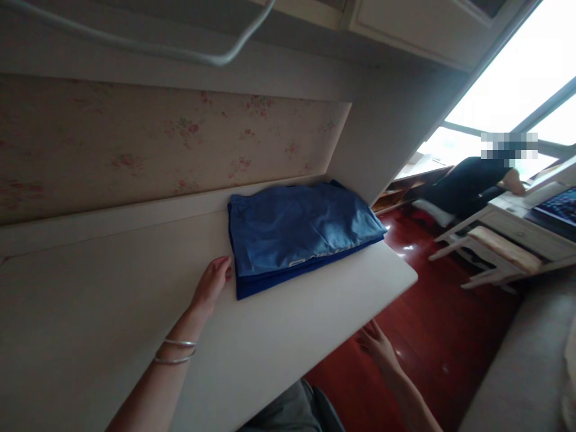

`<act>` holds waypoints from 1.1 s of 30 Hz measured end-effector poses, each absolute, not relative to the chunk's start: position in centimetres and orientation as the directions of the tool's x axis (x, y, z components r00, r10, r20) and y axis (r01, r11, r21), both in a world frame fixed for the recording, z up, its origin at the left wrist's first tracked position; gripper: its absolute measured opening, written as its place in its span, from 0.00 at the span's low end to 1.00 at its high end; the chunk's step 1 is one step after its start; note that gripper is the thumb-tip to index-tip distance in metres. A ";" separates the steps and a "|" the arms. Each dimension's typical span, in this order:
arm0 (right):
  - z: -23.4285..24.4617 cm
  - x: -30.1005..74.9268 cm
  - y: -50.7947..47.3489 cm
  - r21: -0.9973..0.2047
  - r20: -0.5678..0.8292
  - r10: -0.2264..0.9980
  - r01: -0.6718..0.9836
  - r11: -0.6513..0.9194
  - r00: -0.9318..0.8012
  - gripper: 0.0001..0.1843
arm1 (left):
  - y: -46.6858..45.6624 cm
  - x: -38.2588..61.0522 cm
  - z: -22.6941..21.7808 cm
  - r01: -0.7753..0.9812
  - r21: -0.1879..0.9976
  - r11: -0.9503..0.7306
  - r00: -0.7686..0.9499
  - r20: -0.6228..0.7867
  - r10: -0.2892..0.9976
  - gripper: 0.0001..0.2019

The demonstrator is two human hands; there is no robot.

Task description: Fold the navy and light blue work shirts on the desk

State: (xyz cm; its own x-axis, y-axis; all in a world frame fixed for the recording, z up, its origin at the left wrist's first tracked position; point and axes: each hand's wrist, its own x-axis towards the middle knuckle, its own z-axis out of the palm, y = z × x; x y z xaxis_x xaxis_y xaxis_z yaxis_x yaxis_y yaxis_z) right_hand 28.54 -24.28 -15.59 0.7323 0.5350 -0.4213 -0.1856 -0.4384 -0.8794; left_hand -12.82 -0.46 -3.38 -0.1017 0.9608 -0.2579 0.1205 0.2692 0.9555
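Note:
A folded piece of blue fabric (301, 228) lies flat on the white desk (112, 312); its top layer is lighter and slightly shiny, with darker blue layers showing below. A small pale label or print runs along its front edge. Just left of the fabric, my left hand (216, 279) rests at the desk surface, fingers loosely bent and holding nothing that shows. Two silver bangles circle that wrist. Past the front edge of the desk, over the floor, my right hand (375, 342) hangs with its fingers apart and nothing in them.
A white cable (180, 54) hangs across the top, in front of the cabinets (405, 30). Over the red floor (432, 324), a cushioned stool (504, 249) stands by another desk with a screen (560, 210). Another person (468, 186) bends near the window.

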 end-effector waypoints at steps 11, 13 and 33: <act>0.1 37.7 -6.7 -0.968 0.082 0.689 0.221 -0.115 0.720 0.28 | 7.6 -11.1 -2.9 0.424 0.888 0.179 -0.138 -0.132 0.982 0.22; 0.9 38.3 -1.4 -0.952 0.072 0.739 0.267 -0.149 0.669 0.31 | 8.4 -10.5 -2.8 0.476 0.862 0.172 -0.143 -0.117 0.983 0.22; 3.3 38.2 4.6 -0.984 -0.002 0.835 0.147 -0.099 0.551 0.22 | 6.3 -8.8 3.4 -0.025 0.997 0.074 0.053 -0.073 0.996 0.17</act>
State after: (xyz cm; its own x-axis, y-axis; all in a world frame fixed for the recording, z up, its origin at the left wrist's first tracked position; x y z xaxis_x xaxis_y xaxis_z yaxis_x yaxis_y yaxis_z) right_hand 38.18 4.59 3.27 0.5507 0.8347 -0.0015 0.1468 -0.0987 -0.9842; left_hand -8.80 6.26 3.45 0.0532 0.9959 -0.0730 -0.0252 0.0744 0.9969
